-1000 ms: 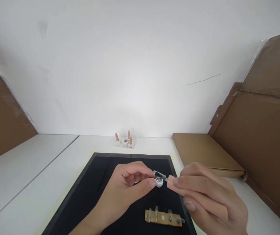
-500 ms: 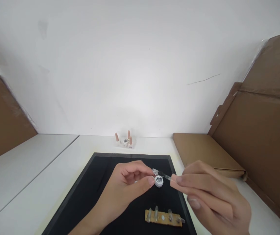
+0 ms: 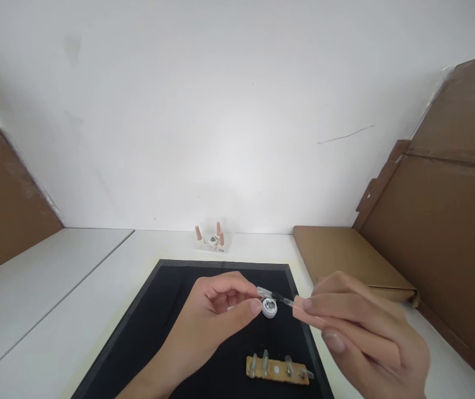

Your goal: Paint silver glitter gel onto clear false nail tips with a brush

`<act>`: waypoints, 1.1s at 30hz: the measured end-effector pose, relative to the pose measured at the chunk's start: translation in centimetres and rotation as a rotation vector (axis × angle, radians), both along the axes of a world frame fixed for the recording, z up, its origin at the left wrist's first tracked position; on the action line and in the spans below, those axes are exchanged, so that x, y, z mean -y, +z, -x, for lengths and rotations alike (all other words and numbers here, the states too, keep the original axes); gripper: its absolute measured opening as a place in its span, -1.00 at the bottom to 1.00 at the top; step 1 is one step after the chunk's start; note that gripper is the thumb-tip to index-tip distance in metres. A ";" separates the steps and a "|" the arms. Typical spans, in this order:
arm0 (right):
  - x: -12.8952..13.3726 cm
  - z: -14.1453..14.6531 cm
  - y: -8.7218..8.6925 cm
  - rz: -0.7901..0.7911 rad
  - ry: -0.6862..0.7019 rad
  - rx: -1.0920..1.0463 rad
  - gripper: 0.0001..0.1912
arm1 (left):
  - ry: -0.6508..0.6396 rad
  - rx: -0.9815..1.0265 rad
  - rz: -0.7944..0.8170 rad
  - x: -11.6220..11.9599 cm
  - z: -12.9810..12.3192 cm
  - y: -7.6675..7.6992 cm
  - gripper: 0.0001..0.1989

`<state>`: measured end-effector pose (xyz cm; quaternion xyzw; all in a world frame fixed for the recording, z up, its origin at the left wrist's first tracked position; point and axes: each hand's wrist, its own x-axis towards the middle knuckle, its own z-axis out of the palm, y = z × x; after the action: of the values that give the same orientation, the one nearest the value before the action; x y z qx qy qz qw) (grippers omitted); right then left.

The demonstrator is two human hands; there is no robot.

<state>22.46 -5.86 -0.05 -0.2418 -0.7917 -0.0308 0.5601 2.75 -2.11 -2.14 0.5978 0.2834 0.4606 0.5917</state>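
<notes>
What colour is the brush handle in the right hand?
The brush handle is pale peach-pink; best in the head view.

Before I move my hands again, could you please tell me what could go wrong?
The left hand seems to pinch the clear strip only near one end, so its grip might slip when the dark brush tip presses on it.

The small white pot appears close to the left thumb and could be bumped.

Lowering the right hand might knock the clear pieces on the brown holder.
</notes>
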 end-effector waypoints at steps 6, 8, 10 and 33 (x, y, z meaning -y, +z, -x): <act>0.0 0.2 0.0 0.019 0.004 -0.055 -0.81 | 0.019 -0.015 -0.027 0.1 0.2 0.0 -0.92; 0.1 0.2 -0.1 0.056 0.012 -0.095 -0.84 | 0.020 -0.032 -0.047 0.1 0.3 0.0 -0.92; 0.1 0.2 -0.1 0.047 0.016 -0.110 -0.86 | 0.006 -0.031 -0.071 -0.1 0.3 0.0 -0.91; -0.1 -0.6 -0.4 0.203 0.063 -0.059 -0.82 | -0.077 0.043 0.098 0.2 0.0 -0.3 -0.76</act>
<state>23.04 -5.74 -0.49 -0.2728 -0.7812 0.0743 0.5566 2.79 -2.29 -2.40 0.5684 0.2697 0.4358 0.6436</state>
